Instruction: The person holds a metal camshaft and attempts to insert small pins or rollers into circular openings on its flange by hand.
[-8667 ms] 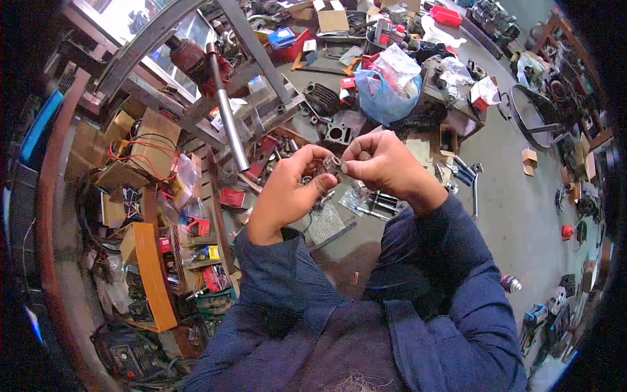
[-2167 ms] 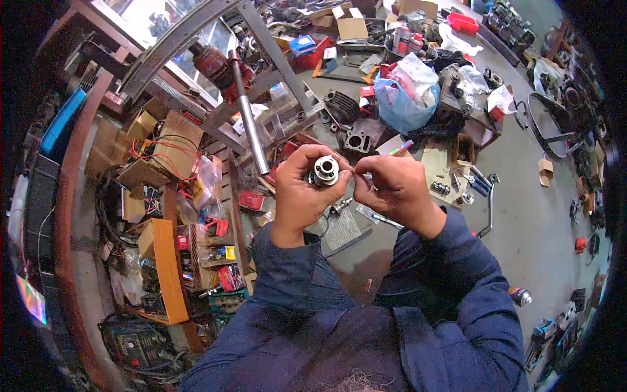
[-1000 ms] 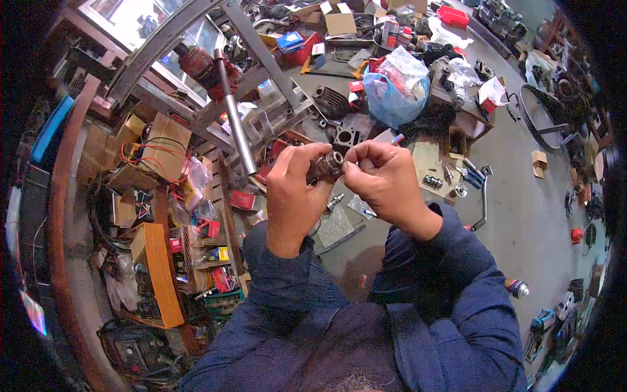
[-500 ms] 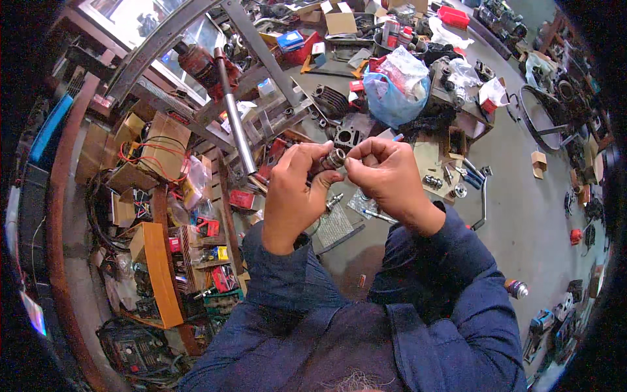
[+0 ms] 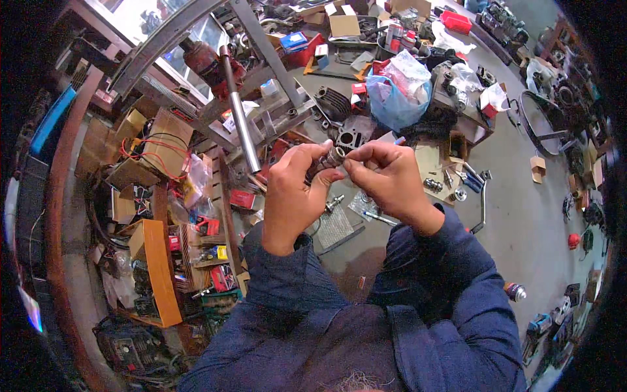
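Note:
My left hand (image 5: 292, 199) is closed around a short cylindrical metal part (image 5: 336, 155) with a ringed end, tilted up and to the right. Most of the part is hidden by the fingers and thumb. My right hand (image 5: 392, 183) comes in from the other side, thumb and index finger pinched together right beside the ringed end. Whatever sits in that pinch is too small to make out. Below the hands, a shaft-like metal part (image 5: 334, 202) lies on a patterned sheet (image 5: 338, 228) on the floor.
Ahead are a flat engine gasket or plate (image 5: 349, 136) and a blue plastic bag (image 5: 400, 98). To the right, pliers (image 5: 471, 179) and metal parts lie on cardboard (image 5: 428, 162). A steel frame with a shiny bar (image 5: 243, 130) rises at the left, near an orange-brown wooden box (image 5: 163, 274).
The view has shifted slightly. Both hands keep nearly the same pose around the metal part, with only a small movement of the right fingers at its end.

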